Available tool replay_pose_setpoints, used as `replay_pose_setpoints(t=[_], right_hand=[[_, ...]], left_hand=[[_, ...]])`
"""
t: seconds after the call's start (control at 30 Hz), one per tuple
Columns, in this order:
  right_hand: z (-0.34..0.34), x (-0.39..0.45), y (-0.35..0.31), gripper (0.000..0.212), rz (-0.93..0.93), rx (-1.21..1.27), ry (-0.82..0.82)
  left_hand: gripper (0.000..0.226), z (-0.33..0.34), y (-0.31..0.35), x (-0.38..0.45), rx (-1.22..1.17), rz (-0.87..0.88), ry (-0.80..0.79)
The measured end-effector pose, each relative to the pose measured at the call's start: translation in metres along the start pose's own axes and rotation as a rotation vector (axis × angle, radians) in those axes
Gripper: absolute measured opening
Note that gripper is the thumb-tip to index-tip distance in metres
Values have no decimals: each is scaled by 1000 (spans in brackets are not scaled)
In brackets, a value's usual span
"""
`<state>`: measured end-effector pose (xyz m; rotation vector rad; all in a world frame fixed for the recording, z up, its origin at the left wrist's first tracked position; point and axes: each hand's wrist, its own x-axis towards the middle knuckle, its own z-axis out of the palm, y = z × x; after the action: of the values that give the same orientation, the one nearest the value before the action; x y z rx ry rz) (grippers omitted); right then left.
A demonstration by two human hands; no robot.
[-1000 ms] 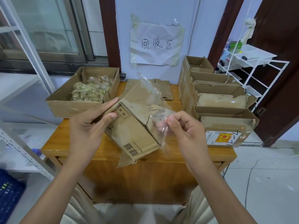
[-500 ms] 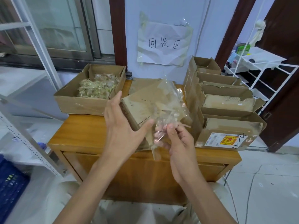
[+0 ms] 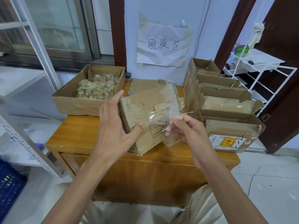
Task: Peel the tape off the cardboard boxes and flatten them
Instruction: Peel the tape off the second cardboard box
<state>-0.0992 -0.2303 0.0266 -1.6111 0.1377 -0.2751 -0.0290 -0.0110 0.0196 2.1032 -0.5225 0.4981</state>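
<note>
Over the near edge of the wooden table (image 3: 97, 143), the left hand (image 3: 113, 126) clasps a cardboard box (image 3: 142, 120) between thumb and spread fingers, while the right hand (image 3: 186, 131) pinches a crumpled strip of clear tape (image 3: 163, 115) lifting off its top. Farther back, an open box of tape scraps (image 3: 87, 102) sits left and a row of opened boxes (image 3: 226, 104) stands right, below a paper sign (image 3: 163, 46) on the wall.

Head-height, angled down, close over hands (image 3: 145, 126)
</note>
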Motion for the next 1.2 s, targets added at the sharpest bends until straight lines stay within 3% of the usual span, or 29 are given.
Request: replay_pose_setpoints(t=[0.17, 0.33, 0.53, 0.67, 0.8, 0.93, 1.0, 1.07, 1.2], right_hand=[[14, -3, 0, 36, -60, -58, -8], [14, 3, 3, 26, -212, -151, 48], [-7, 12, -1, 25, -238, -301, -13], [-31, 16, -7, 31, -253, -270, 79], [-40, 16, -12, 27, -255, -289, 86], [-41, 15, -16, 24, -247, -293, 76], [-36, 10, -15, 26, -266, -332, 42], [-28, 5, -13, 27, -276, -350, 15], [-18, -1, -12, 28, -249, -298, 4]], left_hand=[[94, 7, 1, -6, 8, 57, 4], [94, 6, -5, -9, -31, 65, 25], [100, -3, -25, -10, -35, 181, -52], [97, -13, -42, -9, -61, 105, -40], [93, -22, -53, -6, -11, 93, -125], [78, -23, -55, 3, 247, 99, -166], [77, -21, -42, 6, 432, 9, -137], [77, -17, -21, 12, 654, 58, -89], [102, 6, 17, 37, 791, 228, -169]])
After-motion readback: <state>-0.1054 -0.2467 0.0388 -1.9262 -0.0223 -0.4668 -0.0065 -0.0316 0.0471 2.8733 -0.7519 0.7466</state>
